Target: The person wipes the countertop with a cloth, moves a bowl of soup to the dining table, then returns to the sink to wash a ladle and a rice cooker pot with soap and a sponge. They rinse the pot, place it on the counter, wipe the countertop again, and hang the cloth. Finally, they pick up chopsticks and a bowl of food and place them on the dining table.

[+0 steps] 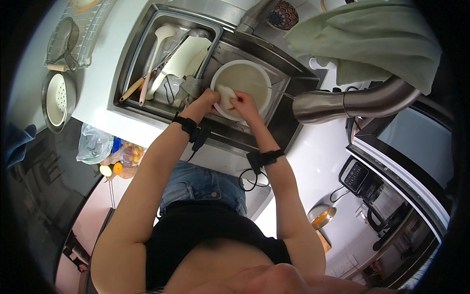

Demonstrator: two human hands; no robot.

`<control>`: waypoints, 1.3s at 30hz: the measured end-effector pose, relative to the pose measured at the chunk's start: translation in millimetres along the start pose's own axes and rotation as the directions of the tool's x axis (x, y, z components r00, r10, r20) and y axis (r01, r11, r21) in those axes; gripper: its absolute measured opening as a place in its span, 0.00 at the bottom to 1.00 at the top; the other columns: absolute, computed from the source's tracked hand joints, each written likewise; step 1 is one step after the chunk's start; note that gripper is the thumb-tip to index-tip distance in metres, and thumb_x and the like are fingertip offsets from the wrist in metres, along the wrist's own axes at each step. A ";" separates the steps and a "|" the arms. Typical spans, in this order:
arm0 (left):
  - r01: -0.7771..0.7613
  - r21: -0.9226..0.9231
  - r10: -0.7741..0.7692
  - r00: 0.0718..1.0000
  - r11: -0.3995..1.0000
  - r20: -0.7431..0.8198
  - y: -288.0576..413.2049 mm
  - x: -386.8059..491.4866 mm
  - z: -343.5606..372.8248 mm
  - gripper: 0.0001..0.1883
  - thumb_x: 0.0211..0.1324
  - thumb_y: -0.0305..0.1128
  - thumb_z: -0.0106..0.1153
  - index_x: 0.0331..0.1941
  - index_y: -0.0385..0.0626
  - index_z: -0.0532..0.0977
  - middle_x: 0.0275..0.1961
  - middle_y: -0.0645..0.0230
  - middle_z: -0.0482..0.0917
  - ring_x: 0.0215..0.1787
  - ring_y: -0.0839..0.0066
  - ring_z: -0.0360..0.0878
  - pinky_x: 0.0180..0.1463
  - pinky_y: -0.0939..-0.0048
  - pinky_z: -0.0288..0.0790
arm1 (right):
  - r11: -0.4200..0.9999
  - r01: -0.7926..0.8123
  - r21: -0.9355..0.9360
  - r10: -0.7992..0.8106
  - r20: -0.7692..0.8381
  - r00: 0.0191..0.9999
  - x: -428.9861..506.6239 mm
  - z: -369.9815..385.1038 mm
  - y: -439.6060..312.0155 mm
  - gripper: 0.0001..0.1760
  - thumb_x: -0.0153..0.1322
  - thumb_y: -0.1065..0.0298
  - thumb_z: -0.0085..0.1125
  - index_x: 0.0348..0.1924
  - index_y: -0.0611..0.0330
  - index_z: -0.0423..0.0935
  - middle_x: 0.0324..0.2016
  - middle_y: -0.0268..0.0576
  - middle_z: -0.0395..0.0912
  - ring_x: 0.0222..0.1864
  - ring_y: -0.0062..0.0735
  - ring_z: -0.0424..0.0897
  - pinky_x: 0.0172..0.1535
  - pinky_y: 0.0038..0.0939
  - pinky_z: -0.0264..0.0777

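Over the near side of a white round bowl [265,106] in the sink, both hands have hold of a pale, soft-looking item [226,94]; whether it is food or a cloth I cannot tell. My left hand [210,98] grips its left end, the fingers partly hidden. On its right side, my right hand [245,105] pinches it between thumb and fingers. Cloudy liquid [253,82] stands in the bowl. From the steel faucet [323,106] on the right, a thin stream of water [282,92] runs toward the bowl.
Left of the bowl, a metal basin [134,70] holds a pale ladle [158,47], white pieces and a grey cloth [191,90]. A green towel [363,40] drapes over the faucet. A colander [58,99] and wire rack [86,40] stand far left. Bagged produce [128,154] lies below the counter edge.
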State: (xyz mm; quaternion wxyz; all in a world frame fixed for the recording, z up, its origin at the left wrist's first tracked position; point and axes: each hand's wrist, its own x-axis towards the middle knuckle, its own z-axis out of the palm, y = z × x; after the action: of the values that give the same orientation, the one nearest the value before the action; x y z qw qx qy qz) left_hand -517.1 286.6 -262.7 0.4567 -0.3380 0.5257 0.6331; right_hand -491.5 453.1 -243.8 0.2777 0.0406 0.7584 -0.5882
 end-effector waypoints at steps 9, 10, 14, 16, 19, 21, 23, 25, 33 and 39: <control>-0.074 -0.030 0.072 0.994 0.997 -0.077 -3.3 -5.3 9.2 0.29 0.53 0.20 0.48 0.63 0.41 0.64 0.55 0.51 0.72 0.56 0.43 0.75 0.46 0.35 0.79 | 0.845 0.351 -0.404 -0.456 -0.200 0.867 32.3 14.3 -49.2 0.21 0.69 0.76 0.60 0.55 0.52 0.81 0.40 0.48 0.71 0.40 0.43 0.77 0.44 0.37 0.74; -0.061 -0.018 0.060 0.996 0.998 -0.070 -6.1 0.1 7.9 0.30 0.53 0.20 0.48 0.63 0.40 0.64 0.55 0.50 0.72 0.55 0.42 0.75 0.46 0.34 0.79 | 0.856 0.275 -0.438 -0.398 -0.220 0.891 41.5 9.5 -50.3 0.20 0.69 0.76 0.59 0.55 0.53 0.80 0.41 0.49 0.70 0.41 0.45 0.76 0.46 0.38 0.72; -0.040 -0.018 0.039 0.998 0.999 -0.055 -12.5 16.7 2.1 0.30 0.51 0.18 0.49 0.63 0.37 0.63 0.54 0.48 0.70 0.54 0.41 0.76 0.45 0.32 0.79 | 0.878 0.080 -0.473 -0.382 -0.588 0.713 47.3 -22.4 -44.7 0.18 0.68 0.75 0.59 0.52 0.60 0.81 0.40 0.52 0.72 0.41 0.50 0.76 0.47 0.43 0.71; -0.019 -0.041 0.016 0.998 0.999 -0.058 -12.7 20.7 0.1 0.31 0.50 0.17 0.50 0.63 0.36 0.63 0.54 0.47 0.70 0.53 0.41 0.76 0.45 0.32 0.79 | 0.861 -0.063 -0.504 -0.384 -0.728 0.568 28.8 -32.7 -38.1 0.18 0.67 0.72 0.61 0.51 0.62 0.82 0.39 0.54 0.75 0.41 0.53 0.78 0.47 0.44 0.72; 0.028 -0.101 -0.032 0.999 0.994 -0.039 -12.7 22.6 -2.9 0.31 0.49 0.16 0.52 0.62 0.35 0.64 0.54 0.47 0.71 0.54 0.42 0.75 0.45 0.33 0.79 | 0.778 -0.241 -0.580 -0.396 -0.751 0.528 -8.8 -34.3 -26.2 0.21 0.66 0.71 0.62 0.52 0.68 0.79 0.40 0.57 0.75 0.43 0.56 0.77 0.48 0.47 0.72; 0.038 -0.180 -0.037 0.999 0.983 0.009 -13.0 23.2 -5.3 0.30 0.49 0.16 0.54 0.61 0.35 0.65 0.54 0.46 0.71 0.54 0.42 0.76 0.45 0.34 0.79 | 0.765 -0.138 -0.629 -0.401 -0.633 0.662 -23.0 -31.4 -18.3 0.23 0.66 0.70 0.62 0.53 0.69 0.78 0.41 0.59 0.75 0.45 0.58 0.77 0.49 0.48 0.71; -0.046 0.002 0.046 0.999 0.999 0.007 -13.3 23.2 -7.1 0.29 0.50 0.17 0.54 0.60 0.34 0.66 0.53 0.47 0.72 0.54 0.44 0.76 0.44 0.36 0.79 | 0.758 -0.092 -0.646 -0.328 -0.499 0.802 -22.0 -23.5 -10.3 0.24 0.66 0.69 0.61 0.55 0.67 0.76 0.45 0.61 0.74 0.48 0.59 0.75 0.52 0.49 0.71; -0.095 0.031 0.094 0.995 0.995 0.012 -13.0 22.4 -7.2 0.27 0.53 0.19 0.55 0.60 0.33 0.66 0.54 0.44 0.72 0.53 0.42 0.77 0.42 0.37 0.80 | 0.745 -0.074 -0.663 -0.214 -0.342 0.915 -5.8 -10.6 -2.0 0.24 0.68 0.67 0.60 0.58 0.60 0.75 0.51 0.63 0.72 0.54 0.59 0.73 0.56 0.48 0.70; -0.065 -0.068 0.059 0.995 0.996 -0.083 -9.8 30.9 -5.0 0.24 0.60 0.27 0.56 0.59 0.33 0.65 0.57 0.38 0.72 0.55 0.38 0.77 0.45 0.42 0.82 | 0.628 0.118 -0.769 -0.118 0.057 0.991 57.3 28.4 29.8 0.20 0.63 0.71 0.64 0.50 0.60 0.80 0.47 0.58 0.75 0.54 0.62 0.72 0.56 0.47 0.71; -0.113 0.318 0.113 0.993 0.941 0.019 -30.8 75.3 -14.2 0.32 0.63 0.33 0.56 0.65 0.35 0.53 0.62 0.39 0.68 0.61 0.42 0.73 0.48 0.43 0.79 | 0.703 0.319 -0.636 -0.232 0.219 0.948 48.5 11.0 28.7 0.16 0.64 0.75 0.58 0.46 0.61 0.80 0.55 0.53 0.70 0.53 0.58 0.73 0.57 0.47 0.71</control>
State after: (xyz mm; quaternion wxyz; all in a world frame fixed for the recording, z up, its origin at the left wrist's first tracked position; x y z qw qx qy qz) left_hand -515.7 290.5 -345.1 0.4681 -0.2291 0.6396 0.5651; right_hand -517.2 438.9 -293.2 0.2283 -0.2106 0.8964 -0.3161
